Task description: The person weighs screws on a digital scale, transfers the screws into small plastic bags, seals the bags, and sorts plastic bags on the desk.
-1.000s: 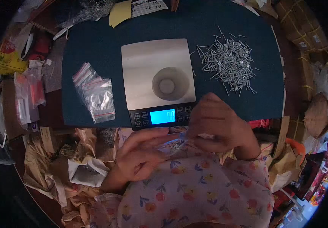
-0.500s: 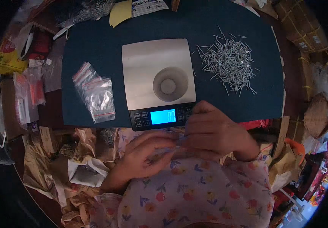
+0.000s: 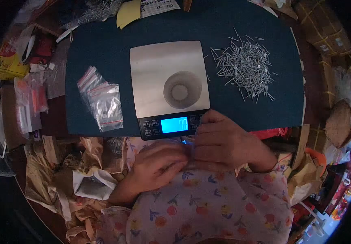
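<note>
Just in front of the kitchen scale [image 3: 145, 81], my left hand [image 3: 159, 162] and my right hand [image 3: 226, 142] meet with fingers curled. Both close on a small clear plastic bag [image 3: 190, 151], of which only a glimpse shows between the fingertips. On the scale's steel plate stands a round grey cup [image 3: 182, 101], its inside looking bare. The blue display [image 3: 174, 125] is lit and seems to read zero. A heap of loose screws [image 3: 244, 67] lies right of the scale. To its left rest several flat zip bags [image 3: 105, 103] with red seal lines.
A dark green mat [image 3: 167, 24] covers the table. Yellow paper [image 3: 128, 14] and a written label [image 3: 159, 7] lie at its far edge. Brown paper bags [image 3: 45, 179] crowd the lower left, and strapped cartons [image 3: 322, 28] stand at the right.
My left hand's fingers have closed in further against my right hand, so less of the clear bag shows. My right hand has shifted slightly left. The scale, cup and screws stay put.
</note>
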`<state>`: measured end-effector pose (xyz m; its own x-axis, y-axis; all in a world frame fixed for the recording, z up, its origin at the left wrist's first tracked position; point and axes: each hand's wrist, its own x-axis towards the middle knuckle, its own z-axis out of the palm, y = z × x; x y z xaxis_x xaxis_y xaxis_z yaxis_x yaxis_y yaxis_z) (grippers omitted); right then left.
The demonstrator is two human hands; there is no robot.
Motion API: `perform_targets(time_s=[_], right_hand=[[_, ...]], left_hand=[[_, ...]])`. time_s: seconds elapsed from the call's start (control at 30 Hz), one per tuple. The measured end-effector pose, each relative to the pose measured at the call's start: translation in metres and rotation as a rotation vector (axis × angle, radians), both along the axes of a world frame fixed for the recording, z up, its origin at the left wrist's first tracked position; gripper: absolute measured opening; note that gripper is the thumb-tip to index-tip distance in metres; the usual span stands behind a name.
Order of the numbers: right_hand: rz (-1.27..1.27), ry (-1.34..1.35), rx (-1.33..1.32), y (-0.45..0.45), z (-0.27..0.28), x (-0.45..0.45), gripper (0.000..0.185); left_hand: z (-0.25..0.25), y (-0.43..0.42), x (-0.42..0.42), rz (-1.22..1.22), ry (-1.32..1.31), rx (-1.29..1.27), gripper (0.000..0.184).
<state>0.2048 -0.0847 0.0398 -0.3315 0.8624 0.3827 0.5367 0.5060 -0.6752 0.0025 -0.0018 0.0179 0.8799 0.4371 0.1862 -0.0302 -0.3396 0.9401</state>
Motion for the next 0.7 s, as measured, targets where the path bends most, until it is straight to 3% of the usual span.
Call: perform_targets(time_s=[0.27, 0.37, 0.47, 0.7], right_hand=[[0.095, -0.071, 0.027, -0.002, 0.006, -0.001, 0.010], [0.087, -0.069, 0.077, -0.008, 0.009, -0.001, 0.012], [0.034, -0.042, 0.118, -0.011, 0.013, 0.002, 0.014], [0.036, 0.005, 0.091, -0.012, 0.014, -0.001, 0.015]], left_hand=[[0.001, -0.001, -0.003, -0.044, -0.014, 0.036, 0.010], [-0.002, 0.003, -0.009, -0.119, -0.036, -0.213, 0.010], [-0.006, 0.001, -0.015, 0.061, -0.145, -0.528, 0.012], [-0.008, 0.007, -0.022, 0.031, -0.217, -0.573, 0.013]])
